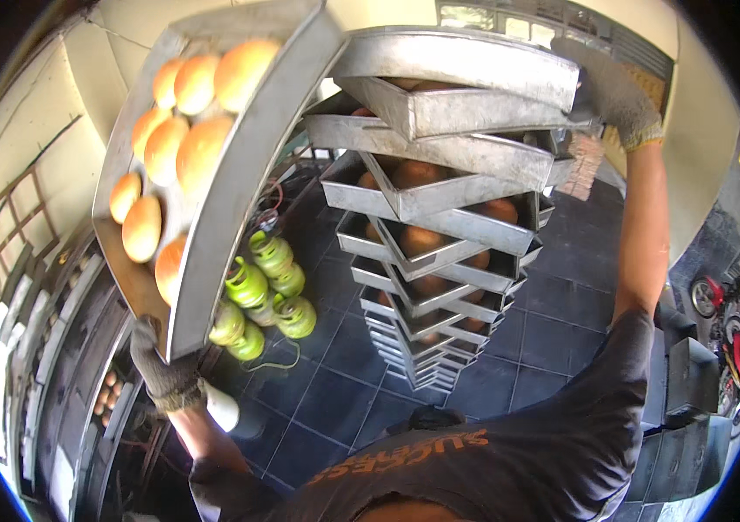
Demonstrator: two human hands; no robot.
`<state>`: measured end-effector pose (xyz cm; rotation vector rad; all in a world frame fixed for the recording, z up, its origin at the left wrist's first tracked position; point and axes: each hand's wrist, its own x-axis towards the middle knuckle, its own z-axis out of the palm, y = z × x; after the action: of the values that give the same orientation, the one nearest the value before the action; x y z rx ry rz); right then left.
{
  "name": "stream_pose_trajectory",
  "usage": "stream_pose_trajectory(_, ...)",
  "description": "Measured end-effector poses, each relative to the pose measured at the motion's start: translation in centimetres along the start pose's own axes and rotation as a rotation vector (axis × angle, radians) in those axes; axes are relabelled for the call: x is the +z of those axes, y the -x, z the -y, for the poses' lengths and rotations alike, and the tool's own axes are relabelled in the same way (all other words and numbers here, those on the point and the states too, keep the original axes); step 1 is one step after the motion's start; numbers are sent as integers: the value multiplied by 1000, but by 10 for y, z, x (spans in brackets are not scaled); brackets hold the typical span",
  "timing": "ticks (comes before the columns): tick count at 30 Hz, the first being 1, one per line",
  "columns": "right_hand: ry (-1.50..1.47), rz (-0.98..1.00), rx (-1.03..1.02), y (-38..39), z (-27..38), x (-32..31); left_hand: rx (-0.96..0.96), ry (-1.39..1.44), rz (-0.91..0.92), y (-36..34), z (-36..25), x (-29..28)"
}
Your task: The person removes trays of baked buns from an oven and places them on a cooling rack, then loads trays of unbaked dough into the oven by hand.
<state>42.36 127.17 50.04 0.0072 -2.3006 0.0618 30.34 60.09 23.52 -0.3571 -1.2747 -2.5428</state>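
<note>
At the far left, I see a column of metal trays (26, 348) beside the pale wall (57, 130), and a few small brown buns (109, 398) show in one of them. Next to it comes the left hand (166, 374), in a grey knitted glove. It is grasping the near lower corner of a tilted tray (222, 209). This tray is raised in the air, to the left of the stack, with one long wall turned toward the right. On its floor lie nine golden buns (161, 152) that I can count, shining on top, arranged roughly in rows and some of them close together.

Below and to the right of this tray, a group of green gas cylinders (246, 283) stands on the dark tiled floor (326, 391). In the middle rises a tall stack (474, 224) of metal trays, laid crosswise so that their corners stick out alternately; brown buns are visible in the gaps between several levels. The top tray (466, 61) hides its inside from me.

On the right, the right hand (618, 96), also gloved, is at the right end of the top tray; it is blurred, and I cannot tell whether its fingers are closed on the rim. Farther right are grey metal boxes (692, 378) and, at the edge, a red motorbike (735, 348)
</note>
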Motion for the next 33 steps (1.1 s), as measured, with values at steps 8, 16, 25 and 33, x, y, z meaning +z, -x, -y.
stream_pose_trajectory(8,127,-613,-249,-14,100,-32,719,-1239,273,-8,-75,184)
stream_pose_trajectory(16,285,-953,-520,-42,-44,-62,756,-1028,330,-5,-40,353)
stream_pose_trajectory(25,-6,-477,-236,-33,-108,-32,763,-1049,256,-59,-19,445)
stream_pose_trajectory(33,-70,-519,-381,-28,-149,13,963,-987,-305,21,56,475)
